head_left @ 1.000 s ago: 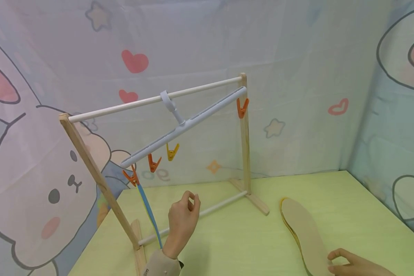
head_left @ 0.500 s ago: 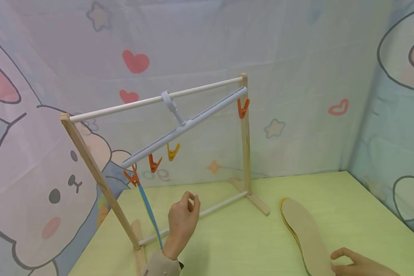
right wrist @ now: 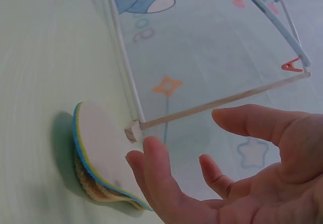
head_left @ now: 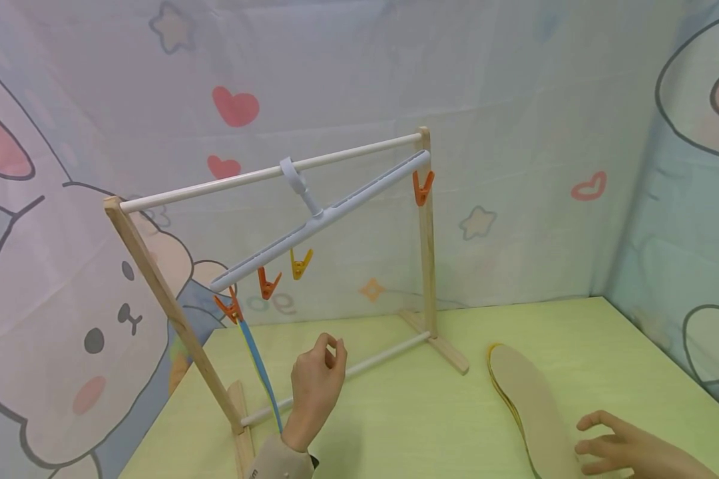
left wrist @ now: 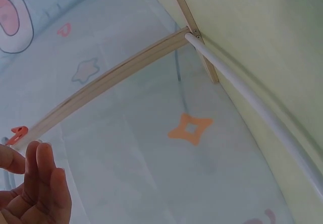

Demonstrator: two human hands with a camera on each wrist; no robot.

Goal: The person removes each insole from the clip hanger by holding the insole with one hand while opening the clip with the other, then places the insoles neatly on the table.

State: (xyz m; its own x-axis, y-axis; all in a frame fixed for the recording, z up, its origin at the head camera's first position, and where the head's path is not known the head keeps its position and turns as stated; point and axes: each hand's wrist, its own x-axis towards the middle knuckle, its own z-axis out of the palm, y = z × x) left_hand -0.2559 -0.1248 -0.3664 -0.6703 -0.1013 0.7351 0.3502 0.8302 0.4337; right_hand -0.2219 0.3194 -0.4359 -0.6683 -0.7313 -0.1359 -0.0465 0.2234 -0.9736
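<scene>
A beige insole (head_left: 530,399) lies on the table at the right in the head view. Another layer with a yellow edge shows beneath it. My right hand (head_left: 629,449) hovers beside its near end, fingers apart and holding nothing. The right wrist view shows the top insole (right wrist: 108,151) with a blue and yellow rim. In front of the rack, my left hand (head_left: 319,386) is raised with loosely bent fingers and nothing between them. Left of that hand, a blue and yellow insole (head_left: 259,366), seen edge-on, hangs from an orange clip (head_left: 230,309) on the grey hanger (head_left: 317,223).
The hanger hooks over the white top bar (head_left: 216,188) of a wooden rack and hangs at a slant. Also on it are a yellow clip (head_left: 299,264), an orange clip (head_left: 268,285) and another orange clip (head_left: 422,189). A patterned curtain (head_left: 515,133) stands behind the table (head_left: 431,426).
My right hand has moved a little to the right, away from the insole, and its fingers have spread. The left hand, hanger and insoles look the same.
</scene>
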